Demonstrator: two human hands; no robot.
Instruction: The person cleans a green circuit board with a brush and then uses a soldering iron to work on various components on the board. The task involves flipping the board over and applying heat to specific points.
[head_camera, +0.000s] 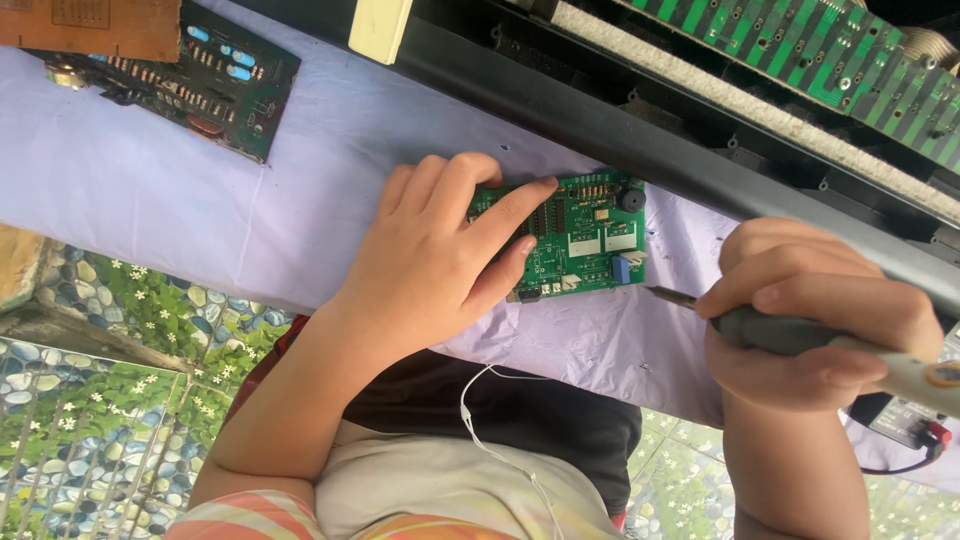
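While the left hand (430, 262) lies flat with fingers (505, 212) spread and pressed on the small green rectangular circuit board (585, 240), that board is pinned against the lilac cloth-covered worktop (150, 180), probably so it cannot slide under the tool. Board sits near the worktop's near edge, about midway along it, just short of the long black plastic casing (620, 130) that runs along the far side. Left part of the board is hidden under the fingers; the visible part shows rows of small black chips, two white rectangular parts, a round black buzzer-like part at the far corner and a blue block at the near right corner. Right hand (810, 320) is wrapped tight around the grey-handled soldering iron (800, 335), fingers clamped on the handle in a pen-like fist, likely for fine control; its thin metal tip (668, 296) points left at the board's near right corner, just beside it, not clearly touching. Far left corner holds a second, darker green circuit board (215, 85), well apart.
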